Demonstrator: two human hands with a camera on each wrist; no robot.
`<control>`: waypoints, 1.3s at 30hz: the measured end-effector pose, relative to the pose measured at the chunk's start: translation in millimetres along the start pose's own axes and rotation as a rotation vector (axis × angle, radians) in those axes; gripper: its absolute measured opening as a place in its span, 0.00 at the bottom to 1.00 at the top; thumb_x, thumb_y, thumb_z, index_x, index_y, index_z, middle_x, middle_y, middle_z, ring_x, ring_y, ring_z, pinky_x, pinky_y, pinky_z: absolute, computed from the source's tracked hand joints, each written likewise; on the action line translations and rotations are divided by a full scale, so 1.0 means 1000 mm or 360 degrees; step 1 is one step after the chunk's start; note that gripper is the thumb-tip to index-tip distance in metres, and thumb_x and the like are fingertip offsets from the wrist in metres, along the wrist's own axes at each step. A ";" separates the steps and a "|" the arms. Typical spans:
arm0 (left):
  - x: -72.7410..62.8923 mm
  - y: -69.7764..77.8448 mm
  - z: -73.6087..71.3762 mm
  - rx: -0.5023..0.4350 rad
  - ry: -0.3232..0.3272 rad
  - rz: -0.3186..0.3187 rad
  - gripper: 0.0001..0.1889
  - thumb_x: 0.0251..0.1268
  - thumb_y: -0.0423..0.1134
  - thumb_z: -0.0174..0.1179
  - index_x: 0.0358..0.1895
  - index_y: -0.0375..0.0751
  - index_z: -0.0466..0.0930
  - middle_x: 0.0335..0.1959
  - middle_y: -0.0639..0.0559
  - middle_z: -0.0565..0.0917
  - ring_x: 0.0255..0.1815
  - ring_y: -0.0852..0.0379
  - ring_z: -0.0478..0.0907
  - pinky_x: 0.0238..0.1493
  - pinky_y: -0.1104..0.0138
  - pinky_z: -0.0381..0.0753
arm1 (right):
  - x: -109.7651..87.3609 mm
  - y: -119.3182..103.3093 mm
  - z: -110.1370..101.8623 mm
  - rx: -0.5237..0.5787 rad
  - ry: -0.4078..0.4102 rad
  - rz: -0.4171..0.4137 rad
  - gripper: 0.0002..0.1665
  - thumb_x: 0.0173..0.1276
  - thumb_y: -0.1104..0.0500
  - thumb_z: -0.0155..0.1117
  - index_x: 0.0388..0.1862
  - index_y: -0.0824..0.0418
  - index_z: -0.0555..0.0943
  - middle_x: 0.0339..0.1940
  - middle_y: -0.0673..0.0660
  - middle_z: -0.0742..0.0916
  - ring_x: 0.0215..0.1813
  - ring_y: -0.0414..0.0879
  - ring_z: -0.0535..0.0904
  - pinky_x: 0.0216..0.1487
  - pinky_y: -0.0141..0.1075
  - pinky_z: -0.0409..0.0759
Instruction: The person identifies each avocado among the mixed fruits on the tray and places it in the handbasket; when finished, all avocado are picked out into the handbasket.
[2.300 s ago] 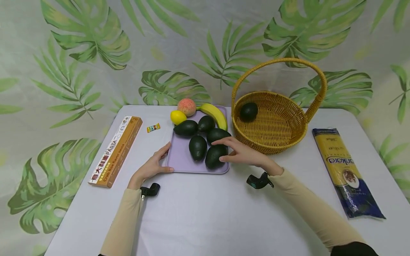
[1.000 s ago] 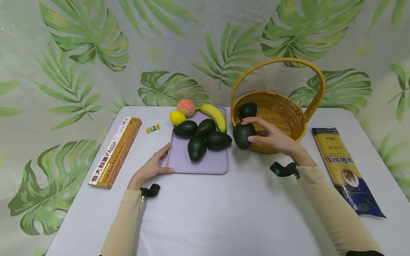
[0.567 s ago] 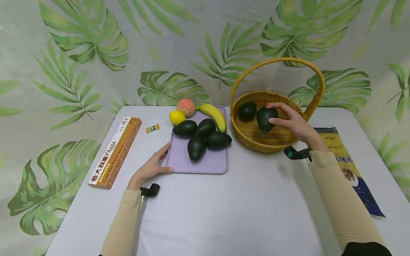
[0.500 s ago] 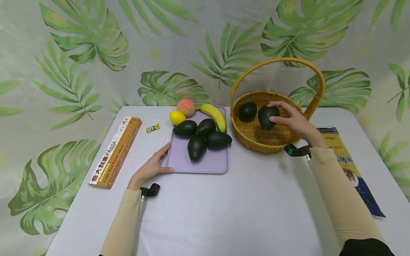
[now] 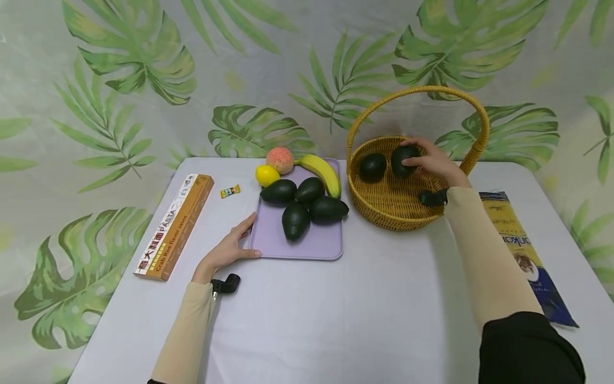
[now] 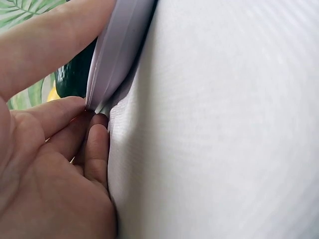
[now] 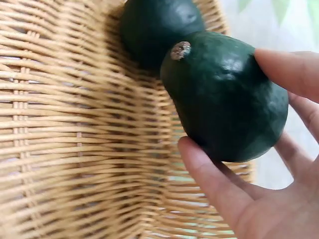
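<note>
In the basket (image 5: 384, 213), my right hand (image 5: 434, 162) holds a dark green avocado (image 5: 403, 161) between thumb and fingers, near the back wall. A second avocado (image 5: 372, 167) lies just left of it. The right wrist view shows the held avocado (image 7: 224, 99) up close, its stem end facing the other one. My left hand (image 5: 230, 249) grips the front left corner of a lilac tray (image 5: 273, 244), thumb at the front edge and fingers along the left side. Several avocados (image 5: 296, 221) sit on the tray with a banana (image 5: 323, 173), a lemon (image 5: 267, 175) and a peach (image 5: 280, 160).
The basket's tall arched handle (image 5: 422, 90) rises over its opening. A pasta box (image 5: 175, 226) and a small wrapped candy (image 5: 230, 191) lie on the left. On the right is a blue and yellow pasta bag (image 5: 523, 250), partly hidden by the right sleeve.
My right hand has taken an avocado from the tray's front right, carried it right into the basket and moved it toward the back. The left hand has stayed at the tray corner.
</note>
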State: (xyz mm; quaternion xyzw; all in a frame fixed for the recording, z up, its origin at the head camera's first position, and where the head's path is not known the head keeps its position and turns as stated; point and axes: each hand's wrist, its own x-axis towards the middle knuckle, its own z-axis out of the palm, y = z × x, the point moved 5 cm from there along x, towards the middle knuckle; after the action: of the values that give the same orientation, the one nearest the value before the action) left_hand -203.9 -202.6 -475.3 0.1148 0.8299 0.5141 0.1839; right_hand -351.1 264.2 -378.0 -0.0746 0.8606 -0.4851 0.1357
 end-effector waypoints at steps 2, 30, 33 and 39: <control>-0.004 0.010 0.000 0.0005 -0.0009 -0.0006 0.51 0.56 0.30 0.68 0.76 0.36 0.40 0.77 0.40 0.41 0.74 0.38 0.45 0.72 0.50 0.44 | 0.004 0.003 0.003 0.0018 0.0032 0.0007 0.32 0.72 0.60 0.57 0.72 0.62 0.60 0.78 0.59 0.48 0.54 0.54 0.70 0.39 0.38 0.79; 0.004 -0.012 -0.001 -0.0010 0.0012 -0.0008 0.53 0.54 0.36 0.71 0.78 0.46 0.41 0.78 0.48 0.42 0.74 0.41 0.46 0.73 0.52 0.45 | 0.002 0.000 0.013 -0.0038 0.0259 -0.0024 0.31 0.70 0.67 0.55 0.71 0.64 0.63 0.77 0.62 0.54 0.75 0.60 0.45 0.69 0.60 0.52; 0.003 -0.011 0.000 -0.0013 0.0010 -0.0006 0.53 0.54 0.37 0.71 0.78 0.46 0.42 0.78 0.48 0.43 0.74 0.41 0.46 0.73 0.52 0.44 | -0.005 -0.005 0.012 0.0038 0.0253 -0.0062 0.32 0.72 0.63 0.54 0.73 0.63 0.61 0.78 0.59 0.52 0.76 0.59 0.46 0.68 0.59 0.54; 0.003 -0.010 -0.001 -0.0009 0.0016 -0.0011 0.53 0.54 0.37 0.71 0.78 0.46 0.42 0.78 0.47 0.43 0.74 0.41 0.46 0.72 0.51 0.44 | -0.022 -0.016 0.021 0.0325 0.0095 -0.0145 0.32 0.74 0.57 0.55 0.73 0.62 0.60 0.71 0.62 0.65 0.61 0.50 0.72 0.61 0.47 0.72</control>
State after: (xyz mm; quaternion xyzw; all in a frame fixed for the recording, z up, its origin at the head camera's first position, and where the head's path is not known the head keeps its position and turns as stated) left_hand -207.0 -206.3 -484.4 0.1089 0.8297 0.5164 0.1819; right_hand -324.0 244.9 -371.1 -0.0849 0.8061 -0.5779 0.0948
